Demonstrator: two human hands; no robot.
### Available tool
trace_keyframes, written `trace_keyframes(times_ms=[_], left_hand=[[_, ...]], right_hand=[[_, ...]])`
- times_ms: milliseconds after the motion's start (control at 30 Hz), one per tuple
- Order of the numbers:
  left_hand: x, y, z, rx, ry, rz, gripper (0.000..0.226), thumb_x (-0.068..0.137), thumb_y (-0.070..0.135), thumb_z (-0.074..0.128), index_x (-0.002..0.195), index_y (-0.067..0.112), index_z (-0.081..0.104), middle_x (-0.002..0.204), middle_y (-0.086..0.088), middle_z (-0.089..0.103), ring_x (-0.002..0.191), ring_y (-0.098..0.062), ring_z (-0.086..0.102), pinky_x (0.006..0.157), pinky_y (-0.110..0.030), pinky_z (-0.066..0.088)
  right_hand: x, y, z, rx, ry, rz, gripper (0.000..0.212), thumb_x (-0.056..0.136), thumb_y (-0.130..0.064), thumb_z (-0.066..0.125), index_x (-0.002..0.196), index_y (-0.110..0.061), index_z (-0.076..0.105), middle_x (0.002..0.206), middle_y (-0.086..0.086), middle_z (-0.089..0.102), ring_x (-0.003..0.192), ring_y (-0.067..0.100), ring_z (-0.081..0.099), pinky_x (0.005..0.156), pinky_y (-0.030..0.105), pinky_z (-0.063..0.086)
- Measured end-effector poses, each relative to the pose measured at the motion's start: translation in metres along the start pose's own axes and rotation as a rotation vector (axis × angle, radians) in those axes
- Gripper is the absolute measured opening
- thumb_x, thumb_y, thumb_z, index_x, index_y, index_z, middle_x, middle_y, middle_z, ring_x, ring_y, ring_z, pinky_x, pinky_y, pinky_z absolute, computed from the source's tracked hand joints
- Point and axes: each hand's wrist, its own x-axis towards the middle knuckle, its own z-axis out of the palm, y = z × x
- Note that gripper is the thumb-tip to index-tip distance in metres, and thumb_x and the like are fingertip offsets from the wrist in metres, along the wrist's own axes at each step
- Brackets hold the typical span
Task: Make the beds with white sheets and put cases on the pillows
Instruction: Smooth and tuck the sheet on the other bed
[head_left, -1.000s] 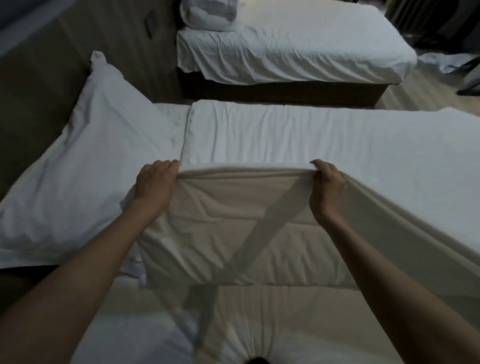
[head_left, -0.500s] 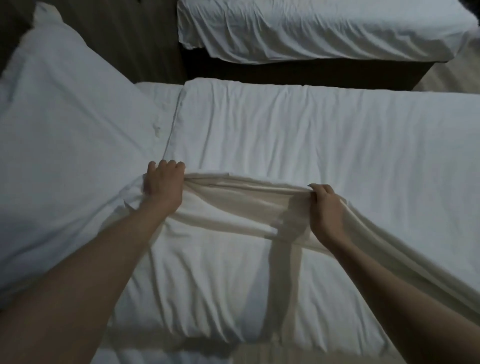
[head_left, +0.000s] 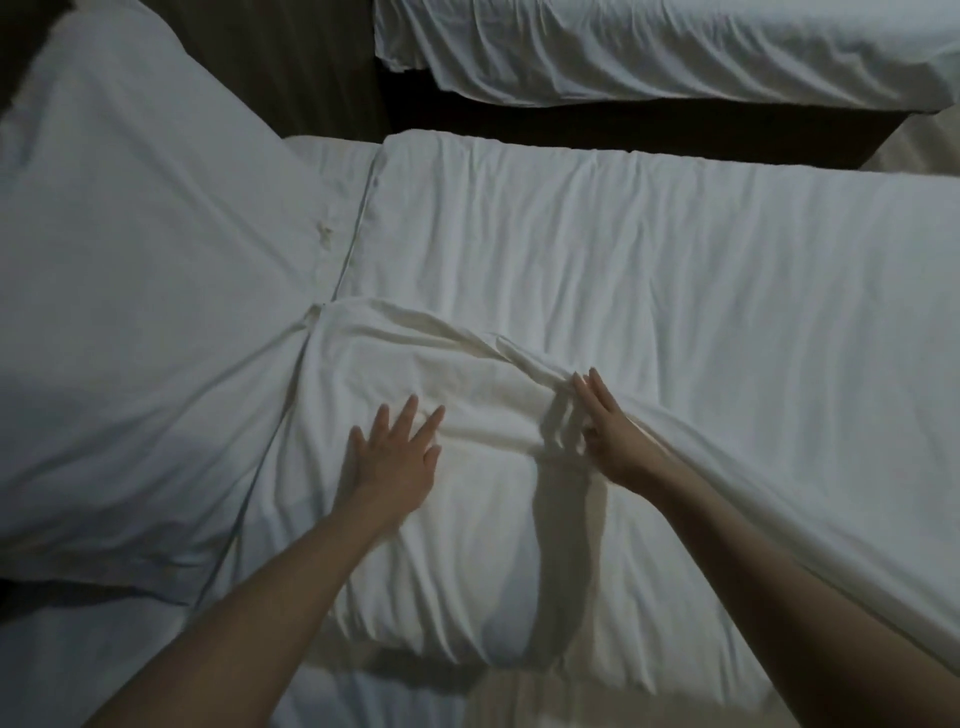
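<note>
your left hand (head_left: 395, 457) lies flat on the white sheet (head_left: 467, 561), fingers spread. your right hand (head_left: 613, 436) has its fingers straight and close together. the sheet bunches in a ridge (head_left: 457, 338) just beyond your fingertips. sweep outward from the middle to flatten it. no writing is readable.
</note>
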Motion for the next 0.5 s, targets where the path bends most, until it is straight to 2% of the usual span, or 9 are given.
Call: trace_keyframes(times_ms=[33, 133, 200, 333, 500], left_hand=[[-0.003, -0.001, -0.007, -0.002, 0.007, 0.001, 0.054, 0.103, 0.044, 0.022, 0.151, 0.041, -0.001, 0.162, 0.006, -0.007, 0.148, -0.029, -0.002, 0.116, -0.056, 0.008], [-0.021, -0.001, -0.032, 0.013, 0.054, 0.054, 0.055, 0.103, 0.042, 0.022, 0.153, 0.036, 0.000, 0.162, 0.004, -0.007, 0.148, -0.027, -0.003, 0.117, -0.054, 0.006], [-0.041, 0.001, -0.053, -0.014, 0.100, 0.086, 0.055, 0.103, 0.042, 0.022, 0.153, 0.034, -0.001, 0.162, 0.004, -0.008, 0.148, -0.026, -0.005, 0.118, -0.052, 0.005], [-0.104, 0.003, -0.090, -0.021, 0.189, 0.139, 0.056, 0.103, 0.042, 0.021, 0.153, 0.032, -0.002, 0.161, 0.006, -0.008, 0.149, -0.022, -0.006, 0.119, -0.049, 0.003], [-0.210, -0.005, -0.119, -0.027, 0.276, 0.233, 0.057, 0.103, 0.045, 0.021, 0.153, 0.032, -0.003, 0.161, 0.007, -0.012, 0.148, -0.021, -0.010, 0.120, -0.048, 0.002]], right_hand=[[-0.006, -0.005, -0.003, 0.000, 0.010, -0.002, 0.067, 0.096, 0.000, 0.039, 0.154, -0.018, 0.010, 0.162, 0.001, -0.005, 0.121, 0.030, 0.051, 0.080, 0.030, 0.043], [-0.032, -0.025, -0.010, -0.012, 0.076, -0.007, 0.059, 0.097, -0.008, 0.044, 0.152, -0.019, 0.024, 0.159, 0.003, 0.020, 0.134, 0.023, 0.039, 0.103, 0.030, 0.035], [-0.055, -0.041, -0.014, -0.035, 0.134, -0.011, 0.054, 0.098, -0.014, 0.048, 0.149, -0.018, 0.032, 0.154, 0.004, 0.033, 0.138, 0.020, 0.036, 0.111, 0.032, 0.030], [-0.119, -0.081, -0.022, -0.035, 0.238, -0.061, 0.051, 0.095, -0.016, 0.053, 0.144, -0.017, 0.041, 0.147, 0.003, 0.044, 0.135, 0.021, 0.041, 0.111, 0.039, 0.034], [-0.222, -0.128, -0.024, -0.084, 0.300, -0.067, 0.051, 0.095, -0.017, 0.052, 0.145, -0.022, 0.040, 0.146, 0.000, 0.046, 0.132, 0.022, 0.044, 0.107, 0.050, 0.036]])
